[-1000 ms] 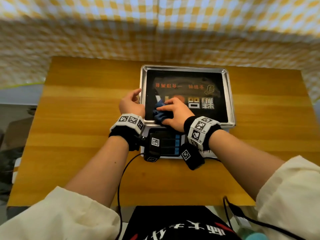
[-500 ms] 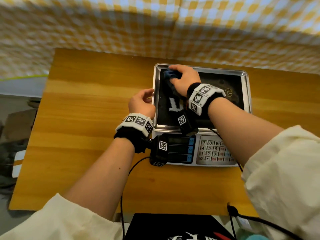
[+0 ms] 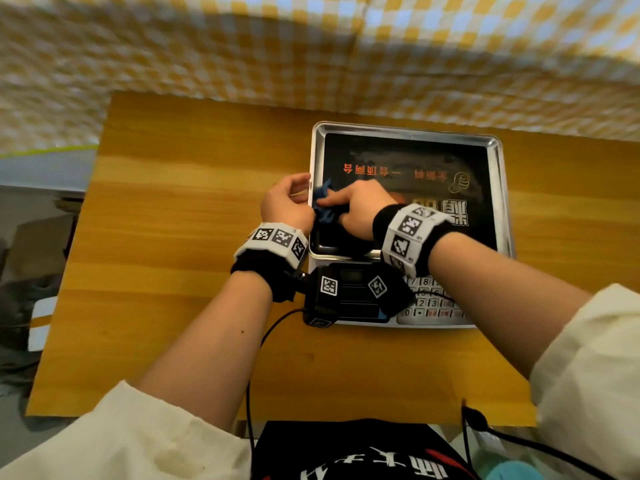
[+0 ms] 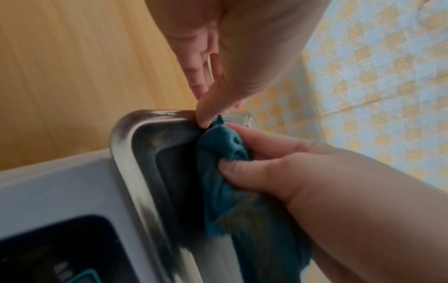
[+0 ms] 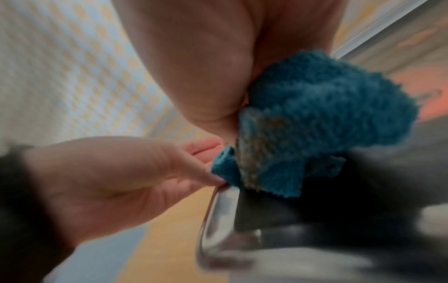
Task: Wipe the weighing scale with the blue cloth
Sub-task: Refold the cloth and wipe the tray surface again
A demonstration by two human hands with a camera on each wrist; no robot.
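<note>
The weighing scale point(image 3: 503, 202) stands on the wooden table, with a steel tray over a black printed sheet and a keypad point(image 3: 427, 301) at the front. My right hand point(image 3: 346, 211) grips the bunched blue cloth point(image 3: 325, 207) and presses it on the tray's left side, just inside the rim. In the right wrist view the cloth point(image 5: 315, 114) shows a brownish stain. My left hand point(image 3: 294, 194) holds the tray's left rim point(image 4: 126, 153), its thumb point(image 4: 206, 113) on top beside the cloth point(image 4: 218, 151) and the fingers outside the edge.
A yellow-checked curtain point(image 3: 311, 46) hangs close behind the table's far edge. Bare wooden tabletop point(image 3: 173, 237) lies to the left of the scale and in front of it. Cables point(image 3: 256, 358) run from my wrists towards my body.
My right hand drew the cloth back from the tray's far left corner to the middle of its left side. My left hand stayed on the left rim.
</note>
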